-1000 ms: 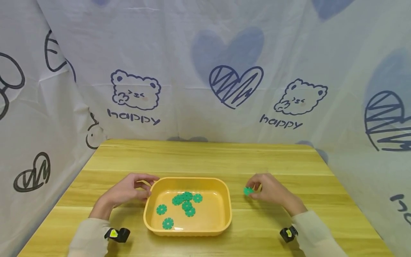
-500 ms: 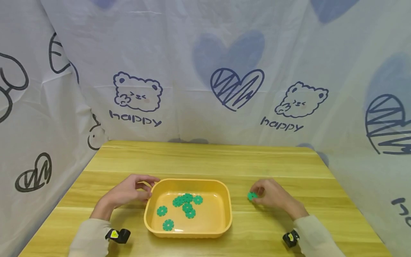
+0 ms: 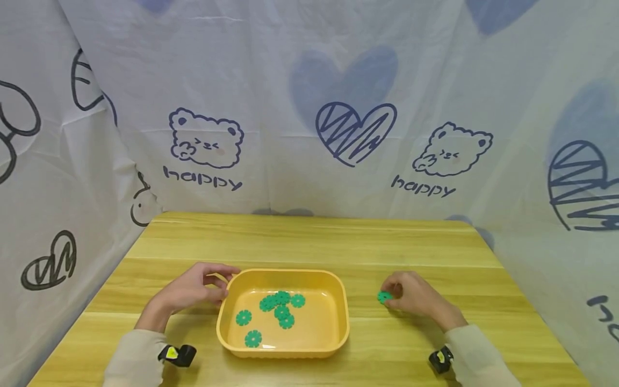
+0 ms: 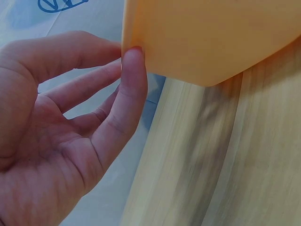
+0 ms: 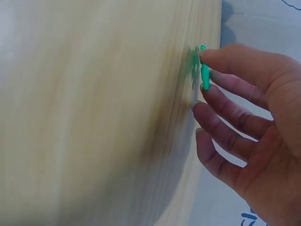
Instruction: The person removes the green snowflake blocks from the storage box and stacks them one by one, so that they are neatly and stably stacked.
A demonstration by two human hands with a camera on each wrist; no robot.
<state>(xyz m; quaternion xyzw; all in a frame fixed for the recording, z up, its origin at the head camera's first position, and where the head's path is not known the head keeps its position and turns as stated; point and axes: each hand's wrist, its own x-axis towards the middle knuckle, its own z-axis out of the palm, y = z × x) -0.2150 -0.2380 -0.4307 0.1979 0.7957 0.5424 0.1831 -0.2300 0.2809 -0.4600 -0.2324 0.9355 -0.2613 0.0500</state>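
A yellow plastic tray stands on the table with several green notched discs lying in it, some overlapping. At its left side my left hand holds the rim; in the left wrist view, thumb and finger meet the tray's edge. To the right of the tray, my right hand pinches one green notched disc between thumb and fingertips. Seen edge-on in the right wrist view, that disc is close over the tabletop, which mirrors it faintly. The other fingers of this hand are loosely bent.
The wood-grain table reaches back to a pale cloth backdrop printed with bears and hearts. Cloth also hangs at the left and right sides. Black wrist cameras sit on both forearms.
My right hand has moved a little to the right and nearer to me, carrying the green disc. The left hand and the tray have stayed in place.
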